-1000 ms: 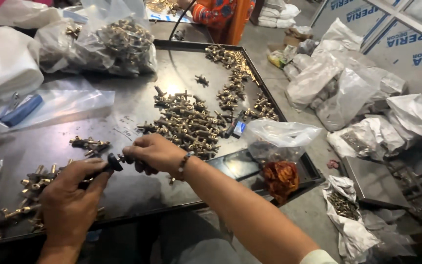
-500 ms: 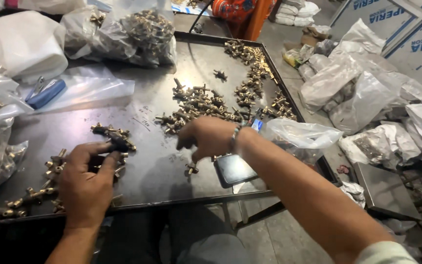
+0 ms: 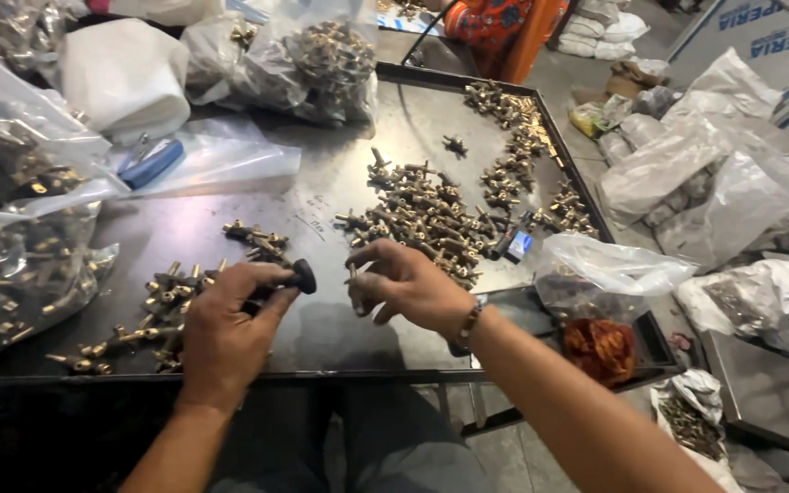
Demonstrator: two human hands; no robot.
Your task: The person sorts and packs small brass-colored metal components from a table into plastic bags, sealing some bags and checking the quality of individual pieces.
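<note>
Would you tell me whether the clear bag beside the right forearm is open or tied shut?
Open: the clear bag shows a loose, untied mouth.

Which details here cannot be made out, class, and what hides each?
- Head view: the black tool in the left hand; the fingers cover most of it.
- Head view: the small part in the right hand; too small to identify.
- Head view: the bag at the left; cut off by the edge.

Fittings pile (image 3: 431, 219) on tray (image 3: 340, 319)
</note>
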